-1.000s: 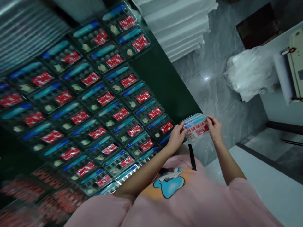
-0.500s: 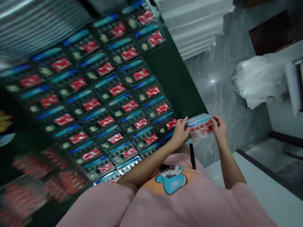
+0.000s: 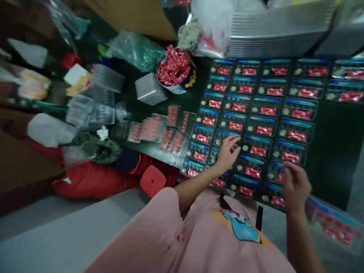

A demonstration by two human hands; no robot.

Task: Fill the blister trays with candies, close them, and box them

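Trays point(image 3: 292, 128) of thin, clear plastic lie in close rows on the dark counter point(image 3: 330, 144); they are probably light and springy, stiff enough to keep shape yet liable to buckle if pinched hard midway. Their smooth walls may slip against dry skin, so opposite rims seem the best hold, kept level because the contents look loose enough to slide. A typical one carries a slim blue strip point(image 3: 315, 61) along the far edge, small cells, a glossy red-and-white packet point(image 3: 301, 114) and a pale little piece point(image 3: 283, 132) near the left corner. The left hand point(image 3: 229, 153) is over a middle tray, fingers bent; whether they grip anything cannot be told. The right hand point(image 3: 297, 185), blurred, is by the nearer right-hand trays, fingers curled, its hold equally unclear. Beside its wrist, a smeared clear pack point(image 3: 335, 223) shows blue and red.
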